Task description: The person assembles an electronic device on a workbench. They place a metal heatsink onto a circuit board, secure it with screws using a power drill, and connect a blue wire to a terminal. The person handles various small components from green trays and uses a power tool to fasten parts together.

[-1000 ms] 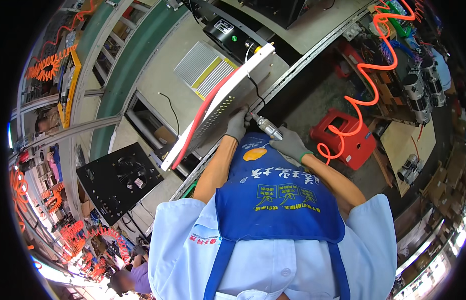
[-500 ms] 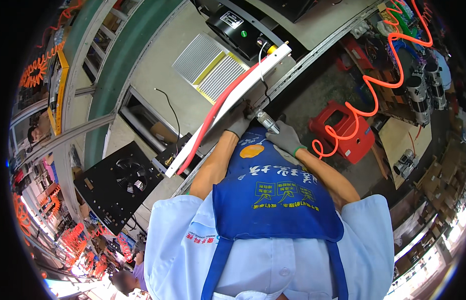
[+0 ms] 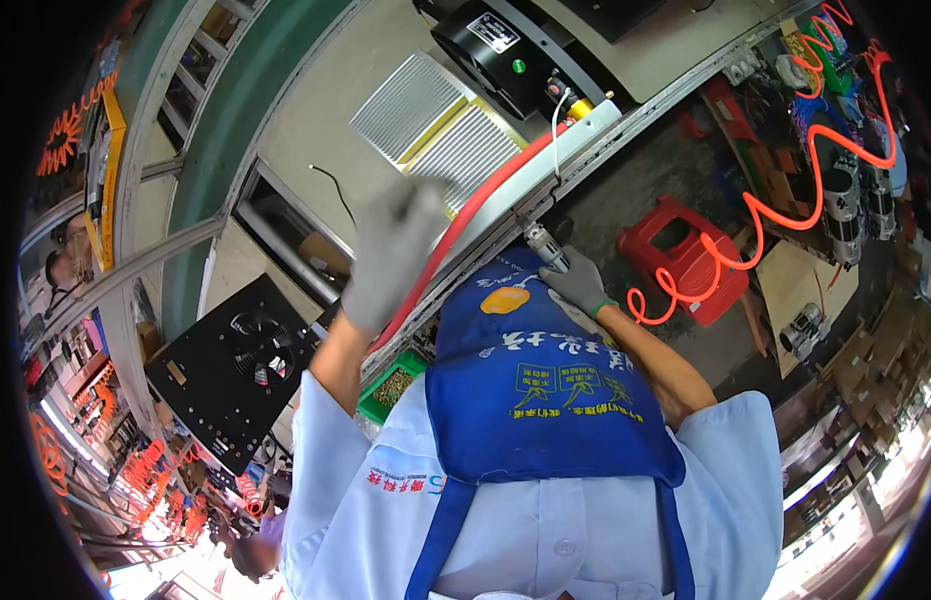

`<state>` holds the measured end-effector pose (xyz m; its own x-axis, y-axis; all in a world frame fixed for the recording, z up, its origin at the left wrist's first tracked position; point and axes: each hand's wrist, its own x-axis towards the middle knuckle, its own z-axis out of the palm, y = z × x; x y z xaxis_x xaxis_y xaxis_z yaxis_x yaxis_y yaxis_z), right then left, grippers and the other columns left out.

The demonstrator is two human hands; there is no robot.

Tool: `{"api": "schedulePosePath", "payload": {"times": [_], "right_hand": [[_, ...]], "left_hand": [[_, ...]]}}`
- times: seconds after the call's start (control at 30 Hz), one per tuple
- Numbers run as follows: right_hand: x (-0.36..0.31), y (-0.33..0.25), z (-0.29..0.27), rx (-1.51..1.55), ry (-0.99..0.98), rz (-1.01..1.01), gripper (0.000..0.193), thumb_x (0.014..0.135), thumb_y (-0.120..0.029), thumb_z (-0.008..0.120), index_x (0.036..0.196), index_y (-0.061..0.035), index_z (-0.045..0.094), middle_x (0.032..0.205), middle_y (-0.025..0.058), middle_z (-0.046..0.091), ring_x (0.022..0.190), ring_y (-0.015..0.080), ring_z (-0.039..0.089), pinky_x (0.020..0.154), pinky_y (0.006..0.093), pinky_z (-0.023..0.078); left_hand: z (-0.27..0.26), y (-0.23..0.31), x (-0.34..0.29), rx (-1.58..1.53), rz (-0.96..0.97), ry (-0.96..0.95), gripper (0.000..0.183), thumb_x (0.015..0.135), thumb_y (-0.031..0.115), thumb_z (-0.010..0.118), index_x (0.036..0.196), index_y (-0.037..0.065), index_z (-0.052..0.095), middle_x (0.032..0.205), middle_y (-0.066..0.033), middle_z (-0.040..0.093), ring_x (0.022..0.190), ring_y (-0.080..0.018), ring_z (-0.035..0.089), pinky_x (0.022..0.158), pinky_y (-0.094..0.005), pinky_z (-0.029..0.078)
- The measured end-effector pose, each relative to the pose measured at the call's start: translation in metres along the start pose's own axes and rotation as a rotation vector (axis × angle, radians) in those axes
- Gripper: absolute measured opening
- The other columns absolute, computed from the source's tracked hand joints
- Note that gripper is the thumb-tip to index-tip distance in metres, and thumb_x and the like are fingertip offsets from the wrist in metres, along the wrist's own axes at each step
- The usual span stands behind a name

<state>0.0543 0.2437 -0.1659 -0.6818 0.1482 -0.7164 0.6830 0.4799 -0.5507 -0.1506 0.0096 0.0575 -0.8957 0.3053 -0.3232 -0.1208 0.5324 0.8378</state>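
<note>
My left hand (image 3: 393, 255), in a grey glove, is raised above the bench beside a red hose (image 3: 472, 207). Motion smears its fingers, so whether they hold anything is unclear. In a grey glove too, my right hand (image 3: 582, 284) grips a silver-nosed air screwdriver (image 3: 545, 247), close to the bench's near edge; most of its body is hidden by the hand and apron. Alongside the hose runs a long white bar (image 3: 592, 122). At its far end sits a black round blower unit (image 3: 493, 62) with a brass-coloured fitting. A finned aluminium heat sink (image 3: 410, 108) lies behind the hose.
A green bin of small screws (image 3: 392, 388) is beside my left forearm. Left of it is a black panel with a fan (image 3: 220, 375). A red plastic stool (image 3: 685, 260) stands on the floor to the right, crossed by a coiled orange air hose (image 3: 760, 215).
My left hand has lifted away from the screwdriver's tip, moving up and left. The bench things shifted slightly right in view. The green screw bin has come into sight; my right hand keeps its hold.
</note>
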Motion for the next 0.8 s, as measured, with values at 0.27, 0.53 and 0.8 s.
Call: {"api": "schedulePosePath", "payload": {"times": [0.27, 0.53, 0.8], "right_hand": [[-0.003, -0.007, -0.001, -0.049, -0.011, -0.009, 0.054, 0.077, -0.042, 0.081, 0.113, -0.0043, 0.066, 0.096, 0.0211, 0.073, 0.091, 0.0328, 0.073, 0.082, 0.0415, 0.055], [-0.008, -0.011, 0.009, 0.027, 0.053, -0.029, 0.05, 0.079, -0.041, 0.08, 0.111, -0.0043, 0.067, 0.097, 0.0206, 0.073, 0.091, 0.0322, 0.073, 0.081, 0.0417, 0.055], [-0.001, -0.01, 0.013, -0.001, 0.026, -0.071, 0.044, 0.081, -0.038, 0.081, 0.106, -0.0049, 0.068, 0.093, 0.0181, 0.073, 0.086, 0.0277, 0.072, 0.077, 0.0399, 0.054]], "left_hand": [[-0.011, -0.119, 0.229, 0.82, 0.028, 0.363, 0.059, 0.085, 0.057, 0.06, 0.106, 0.005, 0.077, 0.112, -0.0247, 0.068, 0.104, -0.0412, 0.066, 0.09, -0.0488, 0.053], [0.004, -0.121, 0.252, 0.844, -0.087, 0.201, 0.072, 0.081, 0.067, 0.057, 0.107, 0.002, 0.078, 0.116, -0.0299, 0.066, 0.108, -0.0433, 0.067, 0.093, -0.0482, 0.053], [-0.005, -0.147, 0.246, 0.829, -0.048, 0.249, 0.068, 0.08, 0.066, 0.061, 0.103, 0.005, 0.079, 0.112, -0.0224, 0.066, 0.106, -0.0382, 0.066, 0.084, -0.0482, 0.055]]}}
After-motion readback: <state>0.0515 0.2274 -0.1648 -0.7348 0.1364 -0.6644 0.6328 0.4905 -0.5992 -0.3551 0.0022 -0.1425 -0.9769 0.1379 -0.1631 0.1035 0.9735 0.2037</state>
